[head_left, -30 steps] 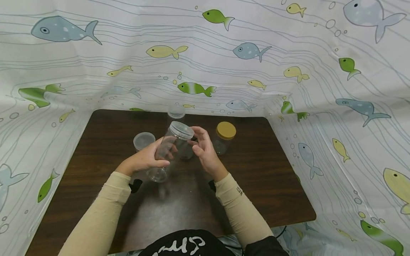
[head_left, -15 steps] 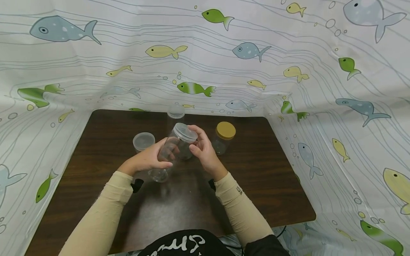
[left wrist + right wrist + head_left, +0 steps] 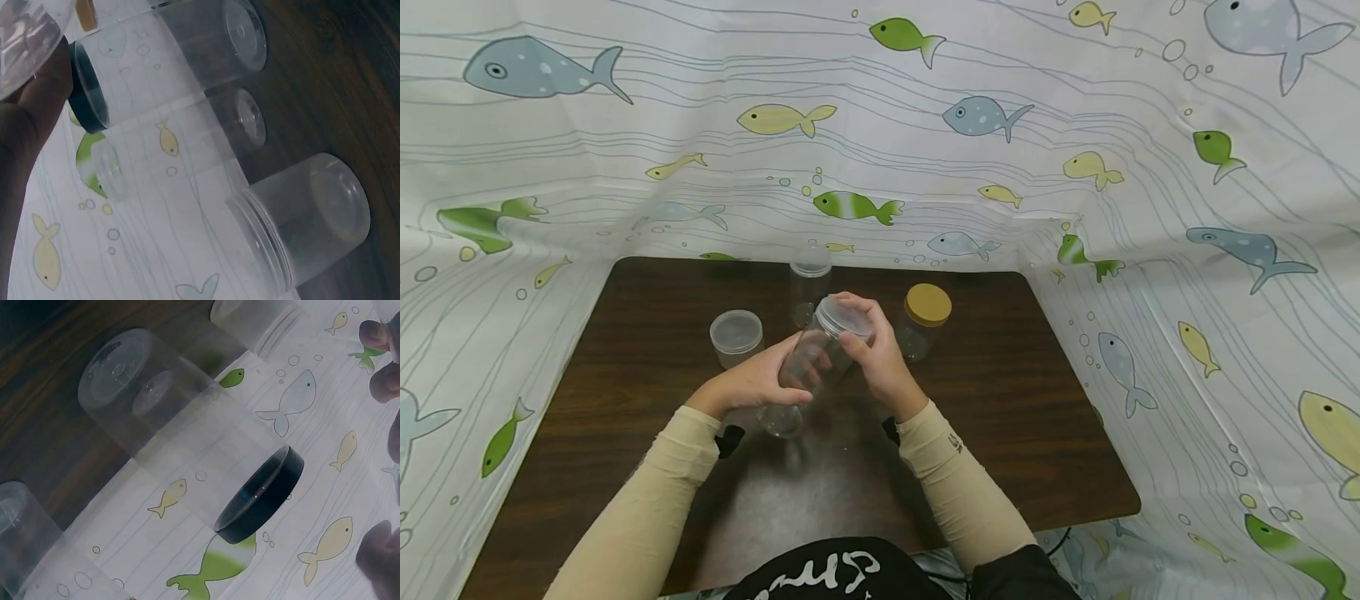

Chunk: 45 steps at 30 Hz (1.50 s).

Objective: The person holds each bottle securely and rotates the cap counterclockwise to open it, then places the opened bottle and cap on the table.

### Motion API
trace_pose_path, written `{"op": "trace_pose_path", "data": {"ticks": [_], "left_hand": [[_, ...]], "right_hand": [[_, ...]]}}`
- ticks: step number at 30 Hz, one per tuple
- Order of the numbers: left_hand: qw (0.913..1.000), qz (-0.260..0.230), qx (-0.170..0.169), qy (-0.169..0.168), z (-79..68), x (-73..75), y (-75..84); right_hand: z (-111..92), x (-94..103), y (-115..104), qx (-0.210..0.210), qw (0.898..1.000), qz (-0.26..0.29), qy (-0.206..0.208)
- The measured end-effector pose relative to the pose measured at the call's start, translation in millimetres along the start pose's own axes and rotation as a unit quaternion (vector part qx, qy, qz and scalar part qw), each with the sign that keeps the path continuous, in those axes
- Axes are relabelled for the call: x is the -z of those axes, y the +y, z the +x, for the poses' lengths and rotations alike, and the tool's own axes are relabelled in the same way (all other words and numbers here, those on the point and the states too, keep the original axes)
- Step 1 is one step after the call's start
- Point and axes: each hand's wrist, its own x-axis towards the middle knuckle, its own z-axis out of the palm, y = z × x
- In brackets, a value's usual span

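The clear jar (image 3: 812,354) is tilted before me, left fingers (image 3: 794,395) curled round its body, right fingers (image 3: 854,345) gripping its lid (image 3: 845,318), over the bench (image 3: 1000,433), probably the lid-turning step, which calls next for steady counter-grip.

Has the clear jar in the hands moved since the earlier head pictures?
Yes: the held jar has shifted right, closer to the yellow-lidded jar.

Both forearms (image 3: 647,500) angled inward, left grip (image 3: 752,379) curled, right grip (image 3: 880,354) curled close beside it
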Motion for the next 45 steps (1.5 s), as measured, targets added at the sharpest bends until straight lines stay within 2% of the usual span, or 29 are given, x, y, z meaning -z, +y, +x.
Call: {"op": "trace_pose_path", "data": {"ticks": [5,12,18,23,28,36,45], "left_hand": [[0.9995,-0.024,-0.013,-0.016,0.2,-2.6,2.0],[0.9990,-0.039,-0.011,-0.018,0.2,-3.7,1.6],[0.9994,-0.030,-0.014,-0.006,-1.3,-0.9,0.6],[0.9997,-0.017,-0.013,0.013,-5.2,5.0,4.5],[0.9994,0.005,-0.012,0.032,-12.9,13.5,6.4],[0.9982,0.039,0.000,0.045,-14.8,18.6,2.5],[0.9983,0.036,0.003,0.045,-11.8,16.8,1.9]], "right_hand": [[1,1.9,-1,0.010,0.995,0.092,-0.042],[2,4.0,1,0.021,0.990,0.122,-0.070],[2,4.9,1,0.010,0.992,0.112,-0.064],[-2,6.2,1,-0.010,0.996,0.080,-0.026],[-8,8.7,3,-0.004,0.999,0.035,0.006],[-11,10.0,6,0.012,1.000,0.015,-0.019],[-10,9.8,5,0.007,1.000,0.008,-0.029]]}}
